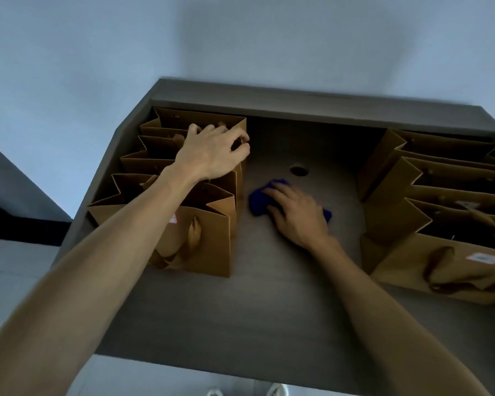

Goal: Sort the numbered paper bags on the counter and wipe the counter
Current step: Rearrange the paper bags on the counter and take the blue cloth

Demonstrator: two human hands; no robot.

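Observation:
Several brown paper bags (203, 241) stand in a row on the left of the grey counter (269, 304). My left hand (212, 152) rests on top of this row, its fingers curled over the right rims of the middle bags. A second row of brown paper bags (406, 264) stands on the right, the nearest one bearing a white label. Between the rows lies a blue cloth (259, 200). My right hand (296, 214) lies flat on the cloth and presses it onto the counter.
A round hole (298, 170) sits in the counter just behind the cloth. A raised ledge (297, 105) runs along the counter's back against the pale wall. The counter's front edge is near me, with shoe tips showing below it.

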